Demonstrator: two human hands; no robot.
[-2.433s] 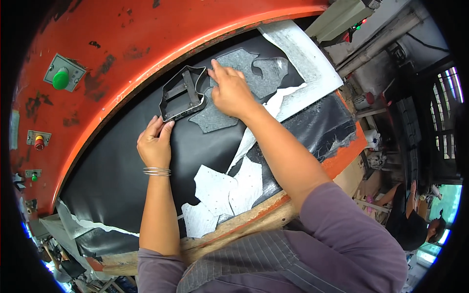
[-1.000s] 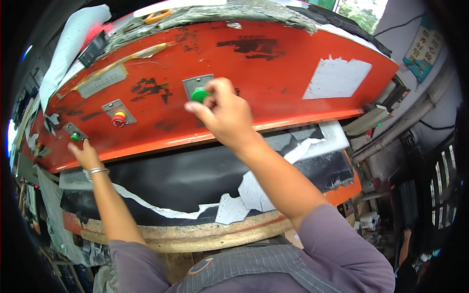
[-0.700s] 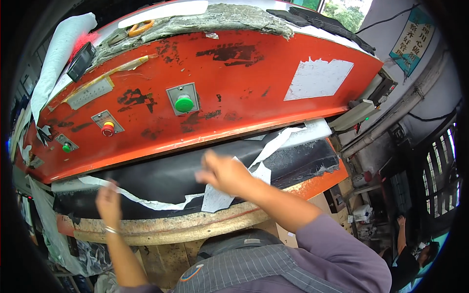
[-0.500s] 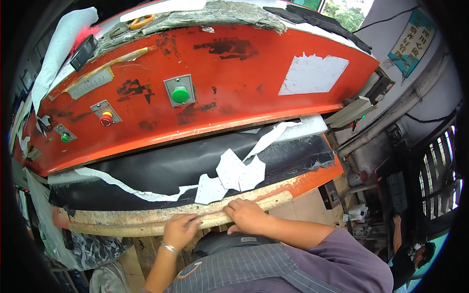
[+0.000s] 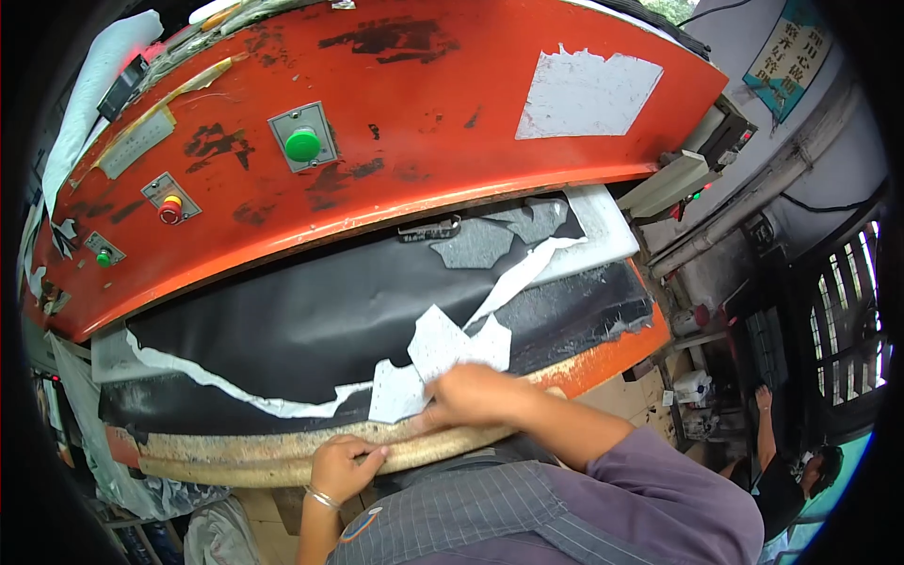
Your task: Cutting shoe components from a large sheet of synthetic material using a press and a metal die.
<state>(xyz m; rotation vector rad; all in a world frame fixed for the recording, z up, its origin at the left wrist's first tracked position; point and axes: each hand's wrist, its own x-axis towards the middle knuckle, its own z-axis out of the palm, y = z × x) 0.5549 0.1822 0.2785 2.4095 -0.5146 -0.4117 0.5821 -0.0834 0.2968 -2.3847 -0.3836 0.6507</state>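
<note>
My right hand (image 5: 468,394) reaches over the front edge onto white cut pieces (image 5: 443,341) with pointed outlines. Its fingertips are blurred and partly hidden. My left hand (image 5: 345,468) lies on the worn, pale front rail (image 5: 235,469), fingers curled and thumb close to the forefinger; anything between them is hidden. Behind the white pieces a black sheet (image 5: 282,330) covers the bed. A torn white strip (image 5: 235,387) runs along its left front, and another white strip (image 5: 518,276) slants at the right. Grey cut pieces (image 5: 476,247) lie at the back beside a metal-edged cutting die (image 5: 428,230).
An orange-red machine beam (image 5: 395,122) spans above the bed, carrying a green button (image 5: 302,145) and a red stop button (image 5: 170,210). A white board (image 5: 607,226) shows at the bed's right. Another person (image 5: 786,490) is at the far right.
My right hand has moved from the front rail onto the white pieces. The view has shifted, and more of the bed shows beneath the beam, with the grey pieces and die now visible.
</note>
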